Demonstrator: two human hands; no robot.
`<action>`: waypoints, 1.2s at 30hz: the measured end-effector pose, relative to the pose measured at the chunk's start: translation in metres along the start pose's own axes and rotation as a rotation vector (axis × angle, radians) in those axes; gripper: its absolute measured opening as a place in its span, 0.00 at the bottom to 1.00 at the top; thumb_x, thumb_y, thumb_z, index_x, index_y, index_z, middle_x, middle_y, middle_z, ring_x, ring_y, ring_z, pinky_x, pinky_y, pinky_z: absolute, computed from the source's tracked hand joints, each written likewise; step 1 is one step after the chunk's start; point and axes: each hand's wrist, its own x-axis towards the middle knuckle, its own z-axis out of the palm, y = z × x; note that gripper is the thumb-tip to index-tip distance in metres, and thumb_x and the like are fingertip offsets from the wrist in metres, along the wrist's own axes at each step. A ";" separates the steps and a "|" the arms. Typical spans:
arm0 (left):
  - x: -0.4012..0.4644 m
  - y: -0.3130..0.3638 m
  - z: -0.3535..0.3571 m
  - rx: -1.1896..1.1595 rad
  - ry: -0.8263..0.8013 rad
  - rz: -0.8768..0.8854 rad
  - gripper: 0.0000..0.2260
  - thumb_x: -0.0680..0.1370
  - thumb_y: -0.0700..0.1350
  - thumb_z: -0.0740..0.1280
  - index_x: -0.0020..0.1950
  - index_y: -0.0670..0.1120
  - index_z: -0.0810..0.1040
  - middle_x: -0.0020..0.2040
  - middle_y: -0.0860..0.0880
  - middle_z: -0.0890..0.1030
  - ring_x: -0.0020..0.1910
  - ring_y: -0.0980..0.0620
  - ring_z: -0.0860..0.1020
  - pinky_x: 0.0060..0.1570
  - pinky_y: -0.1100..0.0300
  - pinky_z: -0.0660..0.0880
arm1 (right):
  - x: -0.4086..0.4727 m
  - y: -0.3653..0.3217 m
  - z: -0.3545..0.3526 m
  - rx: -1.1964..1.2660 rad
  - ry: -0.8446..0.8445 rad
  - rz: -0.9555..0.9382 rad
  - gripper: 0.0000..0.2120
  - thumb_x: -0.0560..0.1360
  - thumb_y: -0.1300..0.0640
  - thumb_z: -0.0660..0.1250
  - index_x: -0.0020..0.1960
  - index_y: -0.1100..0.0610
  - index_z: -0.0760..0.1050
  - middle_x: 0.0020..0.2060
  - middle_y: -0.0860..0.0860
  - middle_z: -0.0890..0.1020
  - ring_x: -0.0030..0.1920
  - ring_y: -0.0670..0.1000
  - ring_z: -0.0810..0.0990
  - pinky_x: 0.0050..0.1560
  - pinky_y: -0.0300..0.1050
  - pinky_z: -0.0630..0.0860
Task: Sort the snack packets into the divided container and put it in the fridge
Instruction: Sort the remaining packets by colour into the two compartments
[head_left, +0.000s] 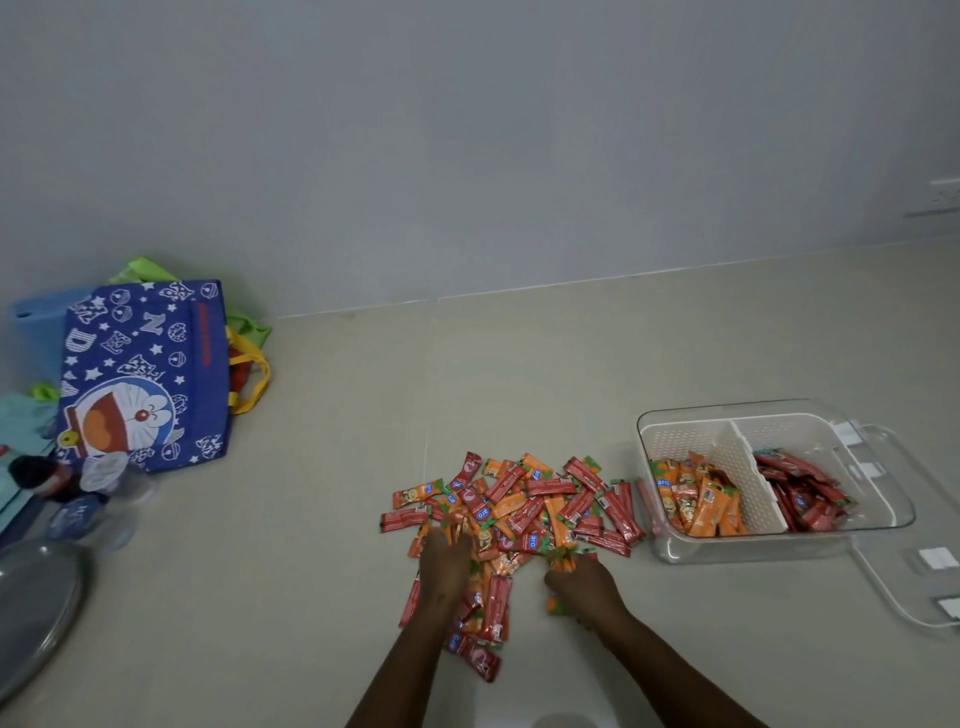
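Observation:
A heap of red and orange snack packets (524, 506) lies on the pale floor in front of me. My left hand (445, 564) rests in the near side of the heap, fingers down among the packets. My right hand (582, 577) grips a bunch of orange packets (560, 556) at the heap's near right. To the right stands the clear divided container (670, 545) with a white insert. Its left compartment holds orange packets (698, 501), its right compartment red packets (802, 493).
The container's clear lid (893, 613) lies on the floor right of it. At the left stand a blue cartoon bag (145, 374), other bags, plastic bottles (78, 514) and a metal lid (36, 608). A grey wall runs behind.

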 end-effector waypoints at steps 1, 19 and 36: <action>0.005 0.005 -0.001 0.040 0.013 0.016 0.21 0.80 0.47 0.64 0.70 0.43 0.67 0.63 0.44 0.77 0.55 0.47 0.77 0.46 0.59 0.75 | -0.004 -0.001 -0.002 0.113 -0.005 0.013 0.04 0.73 0.57 0.66 0.40 0.55 0.73 0.36 0.51 0.77 0.35 0.50 0.75 0.37 0.42 0.70; 0.033 -0.021 -0.016 0.035 0.009 0.033 0.15 0.76 0.53 0.69 0.60 0.48 0.79 0.53 0.48 0.83 0.49 0.50 0.82 0.46 0.58 0.78 | 0.031 -0.072 -0.011 -0.110 0.121 -0.230 0.21 0.76 0.52 0.68 0.66 0.59 0.72 0.58 0.54 0.80 0.45 0.49 0.80 0.43 0.36 0.71; 0.053 -0.023 -0.045 0.088 0.096 -0.104 0.17 0.76 0.58 0.67 0.50 0.44 0.81 0.46 0.47 0.84 0.40 0.50 0.80 0.37 0.61 0.73 | 0.060 -0.098 0.001 -0.281 0.003 -0.335 0.09 0.75 0.60 0.68 0.54 0.58 0.74 0.45 0.53 0.78 0.35 0.49 0.74 0.38 0.46 0.75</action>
